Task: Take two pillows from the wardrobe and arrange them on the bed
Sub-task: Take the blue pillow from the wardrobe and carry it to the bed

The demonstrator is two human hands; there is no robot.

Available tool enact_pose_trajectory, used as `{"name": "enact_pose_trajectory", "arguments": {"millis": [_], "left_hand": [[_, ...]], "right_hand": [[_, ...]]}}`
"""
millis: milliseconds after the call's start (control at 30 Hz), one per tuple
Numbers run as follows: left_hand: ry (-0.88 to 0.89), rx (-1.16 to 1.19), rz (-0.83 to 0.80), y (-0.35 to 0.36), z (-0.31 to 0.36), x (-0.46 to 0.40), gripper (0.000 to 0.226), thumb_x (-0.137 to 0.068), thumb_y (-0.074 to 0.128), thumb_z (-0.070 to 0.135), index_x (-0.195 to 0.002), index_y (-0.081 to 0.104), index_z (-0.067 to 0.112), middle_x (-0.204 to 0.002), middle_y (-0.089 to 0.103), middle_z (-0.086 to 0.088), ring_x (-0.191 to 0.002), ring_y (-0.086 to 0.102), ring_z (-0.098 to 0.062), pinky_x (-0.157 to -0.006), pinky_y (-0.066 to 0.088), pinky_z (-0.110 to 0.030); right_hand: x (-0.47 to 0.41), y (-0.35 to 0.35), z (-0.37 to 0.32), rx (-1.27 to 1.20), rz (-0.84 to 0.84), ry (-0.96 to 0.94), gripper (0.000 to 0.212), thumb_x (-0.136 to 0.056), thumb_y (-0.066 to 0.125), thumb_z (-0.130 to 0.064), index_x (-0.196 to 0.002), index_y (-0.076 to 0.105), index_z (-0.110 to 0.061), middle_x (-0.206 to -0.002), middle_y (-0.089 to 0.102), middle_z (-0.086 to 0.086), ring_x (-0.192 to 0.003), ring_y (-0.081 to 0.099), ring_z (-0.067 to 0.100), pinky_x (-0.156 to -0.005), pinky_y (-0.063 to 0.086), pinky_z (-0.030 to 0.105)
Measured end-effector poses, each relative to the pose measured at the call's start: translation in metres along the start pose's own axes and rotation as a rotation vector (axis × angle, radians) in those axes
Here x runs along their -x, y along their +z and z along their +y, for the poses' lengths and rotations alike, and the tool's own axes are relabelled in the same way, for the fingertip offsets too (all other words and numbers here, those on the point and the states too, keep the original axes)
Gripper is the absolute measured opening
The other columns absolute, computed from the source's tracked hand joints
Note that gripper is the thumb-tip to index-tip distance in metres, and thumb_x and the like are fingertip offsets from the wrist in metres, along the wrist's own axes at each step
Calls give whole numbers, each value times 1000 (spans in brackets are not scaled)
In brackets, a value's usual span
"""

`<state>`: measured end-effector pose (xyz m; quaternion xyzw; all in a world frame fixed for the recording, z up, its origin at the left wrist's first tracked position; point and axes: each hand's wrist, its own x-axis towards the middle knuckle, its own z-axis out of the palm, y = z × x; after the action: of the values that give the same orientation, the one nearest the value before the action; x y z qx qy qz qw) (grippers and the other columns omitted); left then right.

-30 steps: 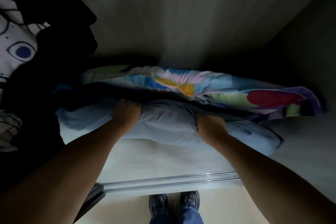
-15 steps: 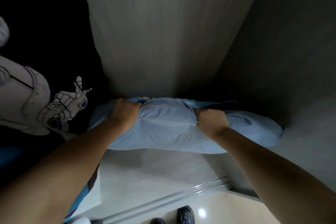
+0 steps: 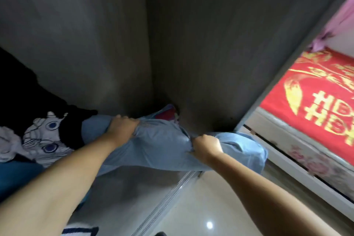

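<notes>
A light blue pillow [image 3: 161, 149] hangs in front of me at the wardrobe's opening, held by both hands. My left hand [image 3: 122, 126] grips its upper left part and my right hand [image 3: 206, 144] bunches the fabric right of its middle. Behind it a corner of a second, colourful pillow [image 3: 166, 114] peeks out low in the wardrobe's corner. The dark wardrobe wall [image 3: 201, 44] rises behind. The bed [image 3: 310, 90], under a red cover with gold letters, lies at the right.
Hanging clothes, one black with a white cartoon print [image 3: 42, 136], crowd the left side. The wardrobe's sliding-door track [image 3: 172, 193] runs across the glossy floor [image 3: 201, 207]. The bed's white flowered side panel [image 3: 306, 161] is close on the right.
The view has swung right, bringing the bed into sight. The blue pillow has come out of the wardrobe with both hands still gripping it.
</notes>
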<state>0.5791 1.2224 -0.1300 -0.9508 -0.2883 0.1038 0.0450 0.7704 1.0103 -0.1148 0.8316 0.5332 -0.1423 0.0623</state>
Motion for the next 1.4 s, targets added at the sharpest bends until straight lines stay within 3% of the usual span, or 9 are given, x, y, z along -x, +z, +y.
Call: {"name": "enact_pose_trajectory", "arguments": {"millis": [233,333,500,633,767,867,933,1100,1400], "left_hand": [[106,-176,-83,-78,20,17,30,-91,43,39,-118,55,33,-120,65,4,-112,59,-16,-93,38,-29],[141,-198,-69,-102,57,33,21,-90,47,33,-106,59,30,-115,67,5,-110,60,-18,-91,41,-33],[313,-242,-66,-118,194,55,21,-85,49,17,-103,56,24,-112,68,2,-109,61,-23,-85,40,-34],[458,-191,-70,-120,317,65,24,-86,49,23,-109,56,23,-118,66,0,-111,60,-24,-80,36,-31],[597,-86,-20,-129,415,59,24,-84,50,35,-105,57,24,-115,68,2,-109,62,-23,-88,43,-35],[689,-57,40,-141,477,41,25,-85,49,42,-103,58,28,-113,69,3,-108,62,-22,-84,43,-33],[739,-64,74,-147,511,22,27,-84,49,46,-103,59,29,-111,70,4,-107,63,-21,-78,41,-32],[802,-94,64,-165,574,-43,28,-78,51,48,-96,60,29,-108,71,6,-107,64,-18,-86,43,-35],[895,-106,112,-223,635,-176,34,-74,51,53,-96,63,30,-103,72,5,-99,66,-21,-74,44,-33]], "right_hand": [[55,0,10,-130,94,67,27,-90,56,-34,-105,68,-15,-106,70,12,-99,66,35,-72,44,33],[91,-6,37,-145,99,108,24,-90,55,-32,-105,68,-19,-106,70,8,-98,66,32,-69,39,30],[207,8,128,-131,67,228,25,-84,59,-40,-101,68,-24,-100,71,2,-95,67,28,-66,40,28],[304,20,205,-104,26,367,22,-84,56,-37,-99,68,-26,-98,72,1,-95,68,28,-67,42,28],[374,15,274,-14,7,485,24,-87,55,-32,-107,67,-26,-107,71,2,-100,67,27,-70,43,29],[408,11,317,-6,6,585,27,-88,51,-28,-111,66,-27,-111,70,2,-104,66,26,-72,41,29],[421,10,344,-20,-6,638,26,-88,49,-26,-108,66,-28,-112,69,1,-105,65,26,-72,40,29],[418,4,408,-28,-13,709,25,-85,49,-23,-103,66,-28,-110,69,-1,-104,64,26,-70,42,29],[350,-37,518,-10,22,797,23,-88,50,-31,-104,67,-31,-105,70,-4,-100,65,23,-69,41,28]]}}
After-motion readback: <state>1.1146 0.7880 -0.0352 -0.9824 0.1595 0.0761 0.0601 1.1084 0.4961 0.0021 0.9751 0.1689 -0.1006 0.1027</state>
